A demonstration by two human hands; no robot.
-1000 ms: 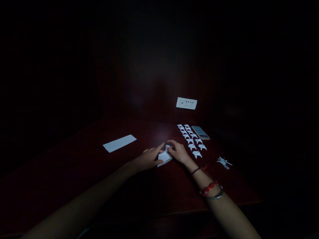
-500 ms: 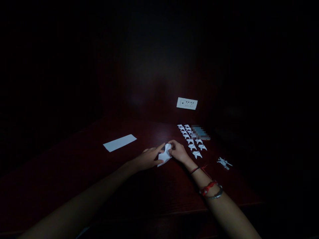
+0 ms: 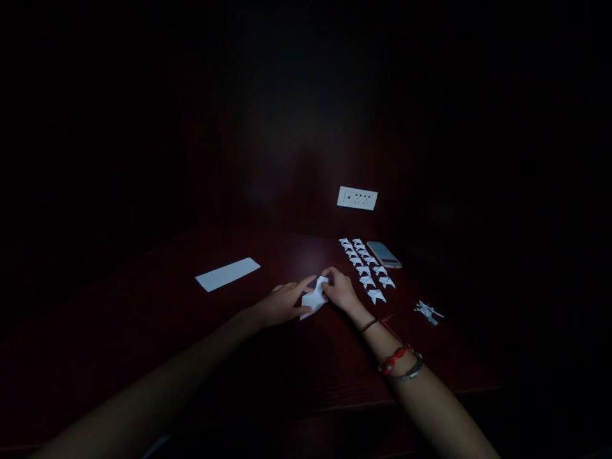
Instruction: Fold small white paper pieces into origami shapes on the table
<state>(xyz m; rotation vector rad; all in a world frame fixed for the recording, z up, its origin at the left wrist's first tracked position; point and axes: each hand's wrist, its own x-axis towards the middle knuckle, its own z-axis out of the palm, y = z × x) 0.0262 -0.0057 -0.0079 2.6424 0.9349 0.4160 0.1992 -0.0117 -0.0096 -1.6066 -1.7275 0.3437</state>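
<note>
A small white piece of paper (image 3: 315,299) lies partly folded on the dark red table (image 3: 306,370), between both hands. My left hand (image 3: 282,303) presses its left side, index finger stretched along the paper's top edge. My right hand (image 3: 340,290) pinches the paper's upper right corner with curled fingers. Red and metal bracelets (image 3: 399,364) circle my right wrist.
Two rows of several small folded white paper shapes (image 3: 366,268) lie right of my hands, with a phone (image 3: 384,254) beside them. A white paper strip (image 3: 227,274) lies at left. A crumpled scrap (image 3: 429,312) sits far right. A white wall socket (image 3: 357,197) is behind.
My right hand has closed more tightly on the paper's corner and the paper has bunched slightly; the left hand has stayed in place.
</note>
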